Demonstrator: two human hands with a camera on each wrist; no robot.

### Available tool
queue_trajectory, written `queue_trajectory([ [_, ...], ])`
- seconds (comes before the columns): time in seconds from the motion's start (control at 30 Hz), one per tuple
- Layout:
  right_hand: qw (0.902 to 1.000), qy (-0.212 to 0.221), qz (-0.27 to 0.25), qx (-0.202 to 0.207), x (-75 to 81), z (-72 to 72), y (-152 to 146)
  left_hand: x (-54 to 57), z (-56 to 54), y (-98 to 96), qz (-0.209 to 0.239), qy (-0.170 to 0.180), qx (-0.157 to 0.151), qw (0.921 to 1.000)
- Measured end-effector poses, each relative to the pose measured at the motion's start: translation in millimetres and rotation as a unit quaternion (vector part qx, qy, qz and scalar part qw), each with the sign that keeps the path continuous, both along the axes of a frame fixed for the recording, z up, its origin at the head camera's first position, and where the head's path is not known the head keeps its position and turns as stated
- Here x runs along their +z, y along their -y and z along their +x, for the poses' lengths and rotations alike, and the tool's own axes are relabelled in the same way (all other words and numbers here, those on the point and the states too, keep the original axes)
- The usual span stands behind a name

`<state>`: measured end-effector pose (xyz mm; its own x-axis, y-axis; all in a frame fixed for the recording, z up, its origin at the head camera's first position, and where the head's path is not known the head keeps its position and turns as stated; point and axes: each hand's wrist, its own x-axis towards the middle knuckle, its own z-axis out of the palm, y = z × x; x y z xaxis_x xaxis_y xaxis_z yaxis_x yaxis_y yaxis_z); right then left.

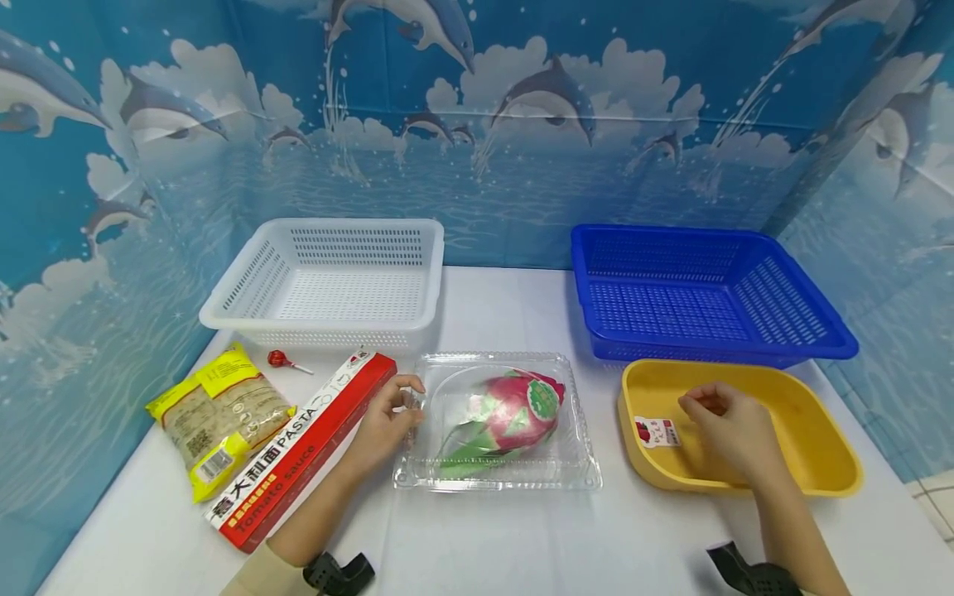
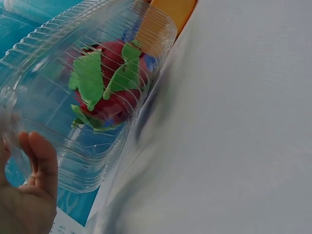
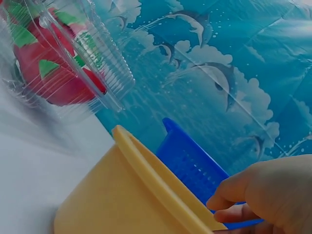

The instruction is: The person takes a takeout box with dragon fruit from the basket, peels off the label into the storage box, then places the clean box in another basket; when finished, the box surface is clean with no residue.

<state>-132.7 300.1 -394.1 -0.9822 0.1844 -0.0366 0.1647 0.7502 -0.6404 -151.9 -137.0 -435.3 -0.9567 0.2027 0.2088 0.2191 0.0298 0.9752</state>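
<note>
A clear plastic clamshell box (image 1: 440, 389), its lid down, lies at the table's middle with a red and green dragon fruit (image 1: 514, 418) inside that bears a round green sticker. My left hand (image 1: 383, 422) holds the left edge of this box between thumb and fingers. Over the yellow basin (image 1: 812, 414) hovers my right hand (image 1: 734, 430), fingers loosely bent, with nothing visible in them. A small red and white card (image 1: 657, 432) lies inside the basin, left of that hand. In the right wrist view, the fingertips (image 3: 222, 195) are above the basin's rim.
Left of the box lie a red and white pasta box (image 1: 298, 451), a yellow bag of pasta (image 1: 224, 414) and a red lollipop (image 1: 279, 358). A white basket (image 1: 320, 327) stands at the back left, a blue basket (image 1: 701, 348) at the back right, behind the basin.
</note>
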Motion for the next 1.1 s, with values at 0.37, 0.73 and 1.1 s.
queue_trajectory([
  [0.37, 0.9985, -0.046, -0.03, -0.01, 7.3, -11.0, -19, 9.0, 3.9, -1.4, 0.023, -0.002, 0.023, 0.9995],
  [0.73, 0.988, -0.068, -0.118, -0.072, 25.9, -27.4, -33, 24.9, -0.8, -7.1, 0.032, -0.004, 0.019, 0.9993],
  [1.1, 0.9638, -0.051, -0.224, -0.135, 31.5, -42.4, -38, 50.0, -12.5, -12.4, 0.047, -0.038, 0.022, 0.9979],
])
